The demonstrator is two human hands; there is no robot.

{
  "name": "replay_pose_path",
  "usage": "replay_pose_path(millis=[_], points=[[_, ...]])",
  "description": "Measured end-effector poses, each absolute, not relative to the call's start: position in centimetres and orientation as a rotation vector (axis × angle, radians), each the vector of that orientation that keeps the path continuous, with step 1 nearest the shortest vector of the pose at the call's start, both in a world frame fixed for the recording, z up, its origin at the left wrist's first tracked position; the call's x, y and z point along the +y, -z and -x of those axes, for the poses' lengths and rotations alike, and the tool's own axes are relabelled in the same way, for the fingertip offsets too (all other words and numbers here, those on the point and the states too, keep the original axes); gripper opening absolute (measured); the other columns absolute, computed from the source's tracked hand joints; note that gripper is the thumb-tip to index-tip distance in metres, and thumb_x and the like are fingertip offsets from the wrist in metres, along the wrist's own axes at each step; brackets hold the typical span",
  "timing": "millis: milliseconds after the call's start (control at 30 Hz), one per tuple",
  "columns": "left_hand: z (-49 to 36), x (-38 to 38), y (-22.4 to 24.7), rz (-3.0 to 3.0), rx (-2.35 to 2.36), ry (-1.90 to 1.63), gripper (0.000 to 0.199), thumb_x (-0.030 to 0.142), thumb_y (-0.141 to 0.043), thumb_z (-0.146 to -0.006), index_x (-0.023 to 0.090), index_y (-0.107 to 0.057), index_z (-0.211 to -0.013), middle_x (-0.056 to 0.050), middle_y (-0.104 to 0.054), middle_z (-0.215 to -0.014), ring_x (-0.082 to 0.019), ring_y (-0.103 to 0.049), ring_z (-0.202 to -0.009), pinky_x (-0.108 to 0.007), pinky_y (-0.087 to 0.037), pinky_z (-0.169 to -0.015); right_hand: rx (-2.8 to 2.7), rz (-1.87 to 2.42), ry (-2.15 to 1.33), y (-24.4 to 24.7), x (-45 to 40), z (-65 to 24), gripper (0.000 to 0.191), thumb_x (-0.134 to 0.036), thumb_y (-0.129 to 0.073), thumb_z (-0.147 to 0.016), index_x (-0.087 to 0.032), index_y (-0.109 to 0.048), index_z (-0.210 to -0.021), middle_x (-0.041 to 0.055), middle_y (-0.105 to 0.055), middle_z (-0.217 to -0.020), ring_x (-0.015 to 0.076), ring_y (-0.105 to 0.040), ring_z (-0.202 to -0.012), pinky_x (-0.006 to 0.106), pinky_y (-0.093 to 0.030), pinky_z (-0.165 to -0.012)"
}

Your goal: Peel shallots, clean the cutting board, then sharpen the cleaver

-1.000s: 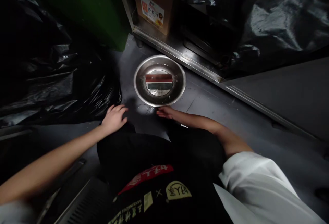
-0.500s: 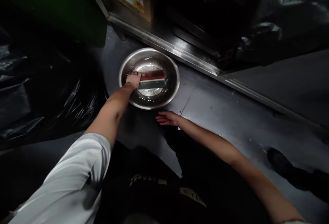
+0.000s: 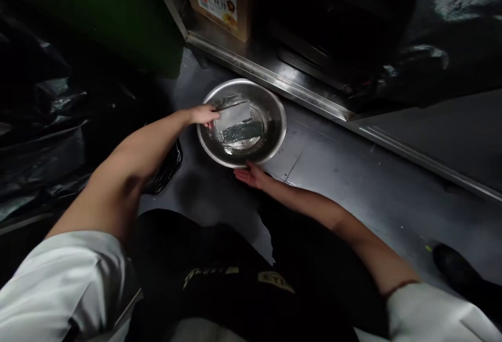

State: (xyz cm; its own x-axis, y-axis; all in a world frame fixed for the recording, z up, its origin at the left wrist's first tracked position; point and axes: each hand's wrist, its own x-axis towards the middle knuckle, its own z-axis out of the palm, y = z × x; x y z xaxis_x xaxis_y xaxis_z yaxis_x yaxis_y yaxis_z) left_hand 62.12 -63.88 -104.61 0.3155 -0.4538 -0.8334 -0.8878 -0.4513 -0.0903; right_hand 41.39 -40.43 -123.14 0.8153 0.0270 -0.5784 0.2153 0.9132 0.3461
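Observation:
A round metal basin (image 3: 279, 135) with water in it stands on the grey floor. My left hand (image 3: 204, 115) is at its left side, fingers closed on the end of a flat, pale grey block (image 3: 234, 115), which is tilted over the water. Below that block a dark green block (image 3: 243, 131) lies in the basin. My right hand (image 3: 251, 175) is at the basin's near rim, palm up with its fingers spread and nothing in them. Whether its fingertips touch the rim I cannot tell.
A low metal shelf (image 3: 290, 83) runs behind the basin, with a labelled cardboard box (image 3: 219, 2) on it. Black plastic bags (image 3: 58, 122) lie at the left below a green surface (image 3: 117, 12). A dark shoe (image 3: 455, 266) is at the lower right.
My left hand has lifted and tilted a block, whose pale grey face shows where reddish-brown showed before. My right hand has come closer to the basin's rim. The view has shifted.

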Motion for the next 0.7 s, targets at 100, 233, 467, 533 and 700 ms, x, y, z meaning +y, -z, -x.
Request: replay_pose_path(millis=[100, 233, 467, 533, 700], points=[[-61.5, -60.8, 99.3, 2.365, 1.025, -1.212, 0.021, 0.032, -0.074, -0.082, 0.015, -0.075, -0.094, -0.013, -0.079, -0.082, -0.025, -0.078, -0.077, -0.030, -0.057, -0.068, 0.768, -0.453, 0.151, 122.6, -40.4, -42.6, 0.044, -0.044, -0.041, -0.120, -0.008, -0.051, -0.144, 0.0189, -0.078, -0.104, 0.0225, -0.079, -0.092, 0.038, -0.067, -0.081], [-61.0, -54.8, 92.3, 2.716, 0.914, -1.417, 0.019, 0.031, -0.072, -0.081, 0.014, -0.070, -0.090, -0.014, -0.078, -0.080, -0.024, -0.079, -0.074, -0.025, -0.054, -0.058, 0.875, -0.487, 0.198, 122.3, -42.3, -44.0, 0.044, -0.043, -0.038, -0.120, -0.010, -0.052, -0.144, 0.0147, -0.078, -0.097, 0.0224, -0.079, -0.082, 0.038, -0.068, -0.076], [-59.8, -46.1, 86.3, 3.128, 0.903, -1.470, 0.032, 0.036, -0.067, -0.080, 0.012, -0.071, -0.101, -0.017, -0.081, -0.090, -0.026, -0.081, -0.078, -0.027, -0.055, -0.057, 0.968, -0.375, 0.332, 122.1, -49.3, -46.0, 0.041, -0.036, -0.030, -0.120, -0.010, -0.061, -0.123, 0.0088, -0.077, -0.079, 0.0181, -0.077, -0.074, 0.033, -0.066, -0.076], [-59.3, -44.1, 85.9, 3.215, 0.902, -1.430, 0.033, 0.037, -0.066, -0.080, 0.013, -0.070, -0.103, -0.016, -0.082, -0.090, -0.026, -0.080, -0.078, -0.028, -0.055, -0.058, 0.981, -0.313, 0.373, 122.2, -51.6, -46.3, 0.044, -0.032, -0.024, -0.119, -0.008, -0.060, -0.115, 0.0081, -0.075, -0.077, 0.0155, -0.076, -0.073, 0.032, -0.064, -0.076], [-57.7, -39.0, 86.3, 3.455, 0.814, -1.382, 0.034, 0.040, -0.071, -0.077, 0.014, -0.066, -0.099, -0.013, -0.081, -0.087, -0.022, -0.079, -0.072, -0.024, -0.052, -0.054, 0.996, 0.071, 0.582, 123.2, -57.9, -46.3, 0.038, -0.025, -0.027, -0.113, -0.016, -0.060, -0.096, 0.0064, -0.072, -0.073, 0.0129, -0.072, -0.060, 0.033, -0.064, -0.072]])
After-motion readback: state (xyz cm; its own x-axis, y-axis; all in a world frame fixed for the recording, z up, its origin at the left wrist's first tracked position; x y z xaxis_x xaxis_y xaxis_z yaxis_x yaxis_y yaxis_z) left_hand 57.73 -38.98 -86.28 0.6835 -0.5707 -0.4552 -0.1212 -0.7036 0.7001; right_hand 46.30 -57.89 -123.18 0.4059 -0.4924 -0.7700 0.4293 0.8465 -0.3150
